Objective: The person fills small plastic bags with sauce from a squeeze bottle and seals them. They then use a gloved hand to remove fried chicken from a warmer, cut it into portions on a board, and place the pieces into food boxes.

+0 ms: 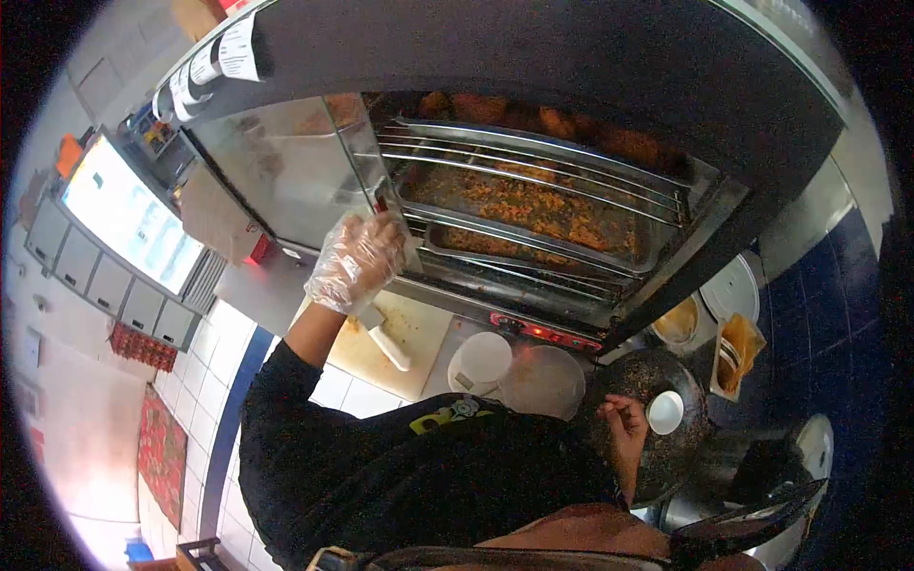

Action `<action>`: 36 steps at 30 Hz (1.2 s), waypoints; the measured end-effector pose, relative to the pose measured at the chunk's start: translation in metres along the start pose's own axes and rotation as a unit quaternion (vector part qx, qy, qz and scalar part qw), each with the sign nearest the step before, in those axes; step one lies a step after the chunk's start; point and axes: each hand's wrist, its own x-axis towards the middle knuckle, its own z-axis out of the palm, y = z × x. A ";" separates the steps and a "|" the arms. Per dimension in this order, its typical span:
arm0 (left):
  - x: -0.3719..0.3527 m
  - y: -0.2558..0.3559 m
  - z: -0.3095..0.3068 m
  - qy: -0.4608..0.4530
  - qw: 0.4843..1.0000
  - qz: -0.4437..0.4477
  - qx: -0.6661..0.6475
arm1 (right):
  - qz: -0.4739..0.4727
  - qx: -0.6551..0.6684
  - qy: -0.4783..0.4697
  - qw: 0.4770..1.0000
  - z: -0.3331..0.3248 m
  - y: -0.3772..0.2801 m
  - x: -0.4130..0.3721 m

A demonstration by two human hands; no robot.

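Observation:
My left hand (362, 255), in a clear plastic glove, has its fingers closed on the edge of the glass door (348, 162) of a heated display cabinet. Inside, orange-brown crumbs lie on a wire-racked tray (533, 211), and browned food pieces sit dimly at the back. Below this hand, a white-handled knife (388, 348) rests on a cutting board (419, 333). My bare right hand (625, 421) hangs low with fingers curled and nothing visible in them. Close beside it is a small white cup (665, 412) above a dark round pan (657, 466).
A white tub (486, 356) and a round translucent lid (543, 381) stand below the cabinet's red control strip (547, 333). To the right are a bowl of yellowish food (676, 322) and a container with brown residue (735, 357). Egg trays (141, 345) are at far left.

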 end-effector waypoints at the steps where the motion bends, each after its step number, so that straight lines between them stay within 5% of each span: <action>1: -0.005 0.001 -0.008 0.002 0.916 0.109 0.387 | 0.004 0.002 -0.008 1.000 0.000 0.001 0.003; 2: -0.009 0.021 -0.008 -0.001 0.678 0.197 0.708 | 0.007 0.004 -0.015 1.000 0.000 0.001 0.006; 6: -0.005 0.024 0.016 0.046 0.737 0.150 0.658 | 0.023 -0.029 -0.019 0.999 -0.005 -0.009 0.011; 9: 0.002 0.063 0.038 0.112 0.750 0.311 0.572 | 0.014 -0.008 -0.007 1.000 -0.011 -0.004 0.010; 17: 0.069 0.173 0.158 0.038 0.752 0.549 0.364 | 0.040 -0.015 0.050 0.998 -0.011 -0.006 0.000; 24: 0.099 0.216 0.221 -0.014 0.747 0.457 0.482 | 0.018 -0.013 0.060 0.998 -0.017 -0.004 -0.011; 27: 0.102 0.218 0.215 0.016 0.708 0.512 0.486 | 0.032 -0.006 0.080 0.996 -0.021 -0.007 -0.018; 36: 0.084 0.209 0.176 0.012 0.707 0.547 0.448 | 0.026 -0.029 0.078 0.996 -0.032 -0.003 -0.007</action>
